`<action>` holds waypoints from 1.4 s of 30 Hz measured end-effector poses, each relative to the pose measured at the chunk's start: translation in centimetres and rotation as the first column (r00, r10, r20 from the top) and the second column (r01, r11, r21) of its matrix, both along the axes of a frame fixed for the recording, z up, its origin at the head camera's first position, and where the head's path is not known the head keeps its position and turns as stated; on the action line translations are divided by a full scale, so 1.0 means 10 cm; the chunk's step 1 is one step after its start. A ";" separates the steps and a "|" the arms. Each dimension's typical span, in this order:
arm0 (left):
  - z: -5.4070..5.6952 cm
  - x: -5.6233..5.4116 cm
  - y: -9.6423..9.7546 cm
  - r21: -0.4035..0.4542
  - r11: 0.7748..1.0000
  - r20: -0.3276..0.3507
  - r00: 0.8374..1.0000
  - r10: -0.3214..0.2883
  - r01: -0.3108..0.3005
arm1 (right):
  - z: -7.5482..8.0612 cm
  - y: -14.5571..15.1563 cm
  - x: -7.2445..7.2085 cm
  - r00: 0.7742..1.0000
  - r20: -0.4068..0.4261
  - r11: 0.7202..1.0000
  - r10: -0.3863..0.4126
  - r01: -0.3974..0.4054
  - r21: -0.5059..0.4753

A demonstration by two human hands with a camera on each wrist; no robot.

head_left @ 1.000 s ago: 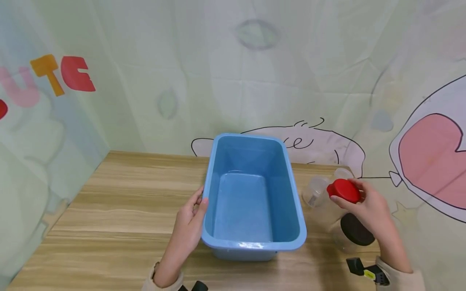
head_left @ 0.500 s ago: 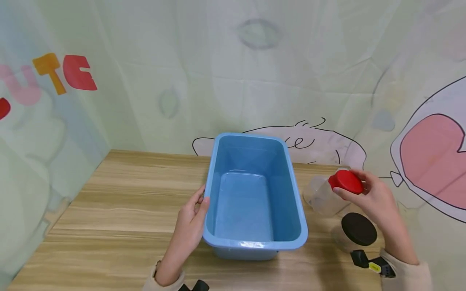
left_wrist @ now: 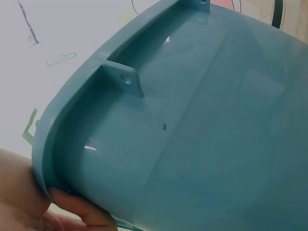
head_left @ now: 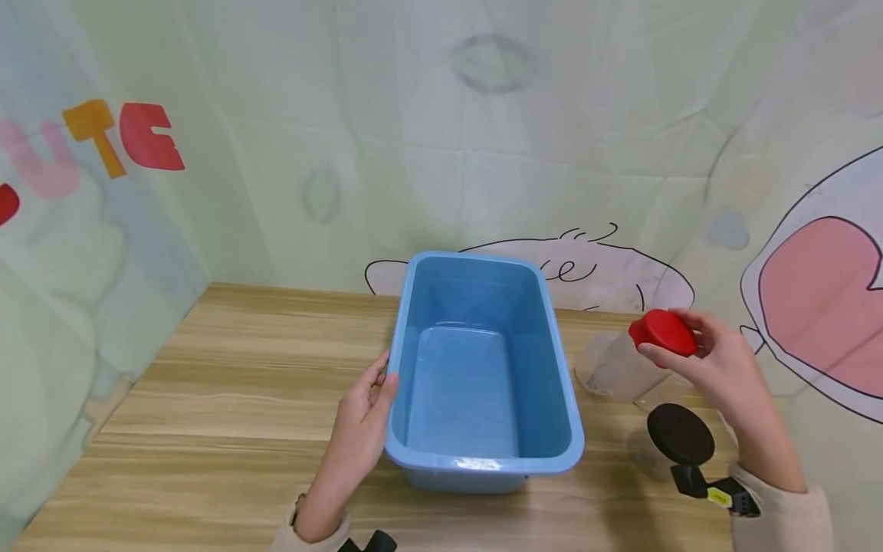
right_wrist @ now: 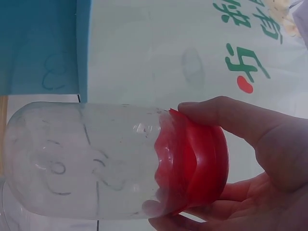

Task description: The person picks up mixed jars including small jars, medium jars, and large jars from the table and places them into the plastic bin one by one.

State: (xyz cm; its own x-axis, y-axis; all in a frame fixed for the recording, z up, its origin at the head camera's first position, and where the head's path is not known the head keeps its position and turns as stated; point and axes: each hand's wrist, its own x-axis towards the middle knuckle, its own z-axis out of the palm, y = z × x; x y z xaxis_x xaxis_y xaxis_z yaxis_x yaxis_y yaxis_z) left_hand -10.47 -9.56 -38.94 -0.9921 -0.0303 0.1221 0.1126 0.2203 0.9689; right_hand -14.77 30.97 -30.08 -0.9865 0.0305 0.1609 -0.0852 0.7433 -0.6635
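My left hand [head_left: 360,418] grips the left rim of a blue plastic tub [head_left: 483,464], thumb on top and fingers tucked under the lip. The left wrist view shows fingers [left_wrist: 82,207] hooked below the rim, beside the tub's outer wall [left_wrist: 231,120]. To the right of the tub, my right hand [head_left: 724,368] holds a clear jar [head_left: 621,372] by its red lid [head_left: 665,333]. The jar leans, its base toward the tub. In the right wrist view, thumb and fingers wrap the red lid [right_wrist: 207,163], and the see-through jar body [right_wrist: 96,163] shows nothing inside.
A clear jar with a black lid [head_left: 681,435] stands near my right wrist. Other clear containers [head_left: 586,360] are partly hidden behind the held jar. A printed cloth backdrop [head_left: 414,153] rises along the back edge of the wooden table [head_left: 241,406].
My right hand has moved slightly up and to the right with the red-lidded jar, whose clear body now shows leaning. The left hand and the tub have stayed in place.
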 end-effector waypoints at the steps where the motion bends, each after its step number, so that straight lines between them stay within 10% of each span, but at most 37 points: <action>1: 0.00 0.00 0.00 -0.001 1.000 -0.001 1.000 0.000 0.000 | 0.01 0.00 0.00 1.000 0.003 1.000 -0.001 0.001 0.001; 42: 0.00 0.02 0.02 0.008 1.000 0.004 1.000 -0.009 0.009 | 0.46 -0.11 -0.26 1.000 -0.019 0.998 0.021 -0.020 0.061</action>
State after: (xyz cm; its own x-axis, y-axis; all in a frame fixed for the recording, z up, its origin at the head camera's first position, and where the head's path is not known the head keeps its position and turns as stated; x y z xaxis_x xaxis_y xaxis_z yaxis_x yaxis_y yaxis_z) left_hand -10.24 -9.34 -38.90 -0.9928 -0.0218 0.1180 0.1107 0.2119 0.9710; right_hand -17.39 29.90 -25.51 -0.9834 -0.0003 0.1813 -0.1137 0.7802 -0.6151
